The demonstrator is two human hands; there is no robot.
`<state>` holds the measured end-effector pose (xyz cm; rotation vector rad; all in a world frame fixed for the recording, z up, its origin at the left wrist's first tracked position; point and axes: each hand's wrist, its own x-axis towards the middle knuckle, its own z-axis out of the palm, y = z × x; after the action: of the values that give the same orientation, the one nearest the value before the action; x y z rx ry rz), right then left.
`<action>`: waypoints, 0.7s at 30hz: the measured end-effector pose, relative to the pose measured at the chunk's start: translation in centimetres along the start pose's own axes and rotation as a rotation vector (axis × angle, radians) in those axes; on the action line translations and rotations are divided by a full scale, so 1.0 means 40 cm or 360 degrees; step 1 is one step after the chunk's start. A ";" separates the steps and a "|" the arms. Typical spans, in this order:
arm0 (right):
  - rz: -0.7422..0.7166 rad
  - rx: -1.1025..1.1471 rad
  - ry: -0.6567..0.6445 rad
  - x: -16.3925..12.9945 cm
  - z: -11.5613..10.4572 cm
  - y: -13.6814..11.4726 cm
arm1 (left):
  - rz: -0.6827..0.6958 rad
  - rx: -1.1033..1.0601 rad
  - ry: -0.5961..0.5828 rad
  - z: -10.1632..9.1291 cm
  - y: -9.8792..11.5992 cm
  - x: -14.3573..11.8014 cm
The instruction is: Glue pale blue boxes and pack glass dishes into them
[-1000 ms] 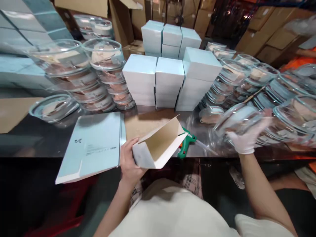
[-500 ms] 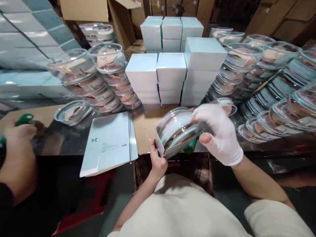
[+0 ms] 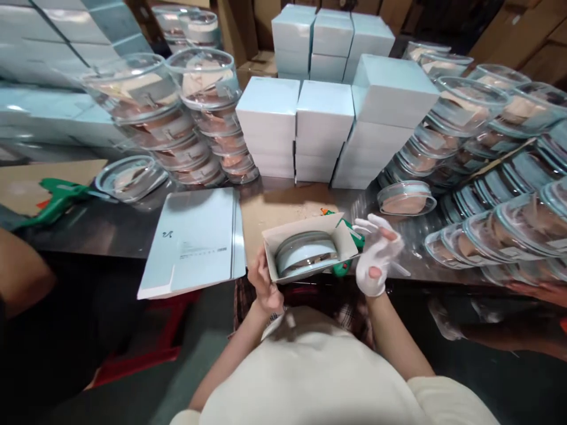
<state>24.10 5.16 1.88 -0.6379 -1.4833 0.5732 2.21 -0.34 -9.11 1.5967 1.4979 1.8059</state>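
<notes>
Gripping the open box (image 3: 310,251) at its left end with the bare left hand (image 3: 264,283), glass dish (image 3: 305,255) lying inside, at the table's (image 3: 110,227) near edge. Hovering just right of it, gloved right hand (image 3: 374,257), fingers spread, holding nothing.

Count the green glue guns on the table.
2: one green glue gun at the table's left edge, another partly hidden behind the open box. More may be hidden.

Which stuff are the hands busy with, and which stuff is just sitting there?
In use:
- open pale blue cardboard box, held by bare left hand
- round clear glass dish inside it
- white-gloved right hand, open beside the box

Lying about:
- green glue gun
- flat pale blue box sheets
- stacked closed blue boxes
- stacked glass dishes
</notes>
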 end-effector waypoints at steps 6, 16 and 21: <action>0.0286 0.0058 -0.0494 0.015 0.025 -0.005 | 0.0240 -0.0143 0.0261 0.019 0.053 0.046; 0.0617 0.0076 0.0053 0.009 0.120 -0.020 | -0.0017 -0.0179 0.0347 0.012 0.161 0.114; 0.0745 0.0104 -0.0091 0.022 0.090 -0.027 | 0.0171 0.0055 0.0103 -0.035 0.139 0.121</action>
<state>20.46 5.13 3.23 -0.9319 -1.3645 1.0018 1.57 0.42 -1.67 1.6800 1.5051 1.9163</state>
